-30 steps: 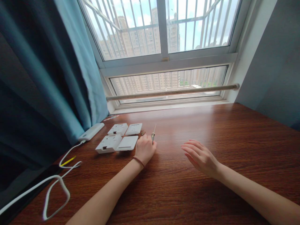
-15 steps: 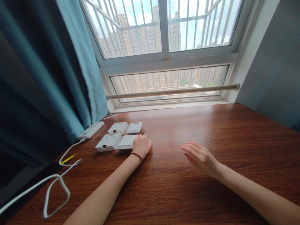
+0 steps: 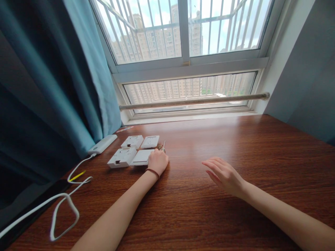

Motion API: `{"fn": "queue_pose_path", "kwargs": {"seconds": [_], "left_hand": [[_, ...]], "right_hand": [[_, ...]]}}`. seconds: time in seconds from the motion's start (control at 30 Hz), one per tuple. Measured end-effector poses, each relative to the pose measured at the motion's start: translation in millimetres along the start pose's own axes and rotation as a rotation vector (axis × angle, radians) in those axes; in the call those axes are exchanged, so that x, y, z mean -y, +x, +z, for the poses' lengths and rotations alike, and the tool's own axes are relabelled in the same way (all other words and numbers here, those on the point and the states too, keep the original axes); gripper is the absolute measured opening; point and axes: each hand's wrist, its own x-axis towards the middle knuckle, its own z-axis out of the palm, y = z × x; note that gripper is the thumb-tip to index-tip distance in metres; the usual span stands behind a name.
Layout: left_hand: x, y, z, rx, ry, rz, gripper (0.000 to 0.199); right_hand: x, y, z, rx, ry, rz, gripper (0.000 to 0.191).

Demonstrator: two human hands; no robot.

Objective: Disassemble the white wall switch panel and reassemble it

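Note:
My left hand (image 3: 158, 161) rests at the right edge of a flat white plate (image 3: 141, 157), its fingers curled and mostly hidden behind the back of the hand. Just past it, a thin metal shaft (image 3: 164, 144) sticks up beside several small brass-coloured screws (image 3: 159, 146). A white socket plate (image 3: 150, 141) lies behind, with two white boxes (image 3: 132, 141), (image 3: 122, 157) to its left. To the right, my right hand (image 3: 226, 174) hovers over or rests on the brown table (image 3: 193, 216), fingers extended, thumb apart, holding nothing.
At the left lie a white power strip (image 3: 103, 144), its looping white cable (image 3: 75, 209) and a yellow strip (image 3: 77, 175). A blue curtain (image 3: 86, 69) hangs there. Behind the table, a rail (image 3: 193, 102) crosses the window.

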Motion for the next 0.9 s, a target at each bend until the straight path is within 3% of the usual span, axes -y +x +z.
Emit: {"fn": "queue_pose_path", "kwargs": {"seconds": [0.73,0.9], "left_hand": [[0,-2,-5.3,-0.04,0.044,0.039,0.038],[-4,-4,-15.9,-0.085,0.038,0.063,0.039]], "right_hand": [[1,1,-1,0.015,0.013,0.027,0.034],[2,1,0,0.003,0.039,0.04,0.034]]}}
